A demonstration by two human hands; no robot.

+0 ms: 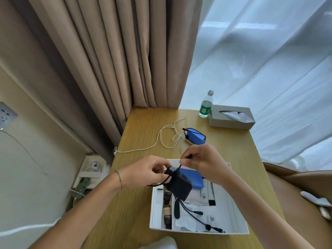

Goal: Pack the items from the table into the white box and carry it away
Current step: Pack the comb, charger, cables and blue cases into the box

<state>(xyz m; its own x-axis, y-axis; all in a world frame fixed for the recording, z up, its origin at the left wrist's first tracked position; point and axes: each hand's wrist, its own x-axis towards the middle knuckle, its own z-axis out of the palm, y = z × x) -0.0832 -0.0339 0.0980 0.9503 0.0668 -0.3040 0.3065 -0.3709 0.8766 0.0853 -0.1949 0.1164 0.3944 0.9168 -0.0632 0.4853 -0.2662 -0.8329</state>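
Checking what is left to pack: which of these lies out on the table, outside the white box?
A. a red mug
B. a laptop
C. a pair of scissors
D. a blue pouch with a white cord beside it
D: the blue pouch lies on the table beyond the white box, with the white cord looped beside it.

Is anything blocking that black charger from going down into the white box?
Nothing visible blocks it. The black charger is held by the left hand and right hand directly above the open white box, whose contents lie low inside.
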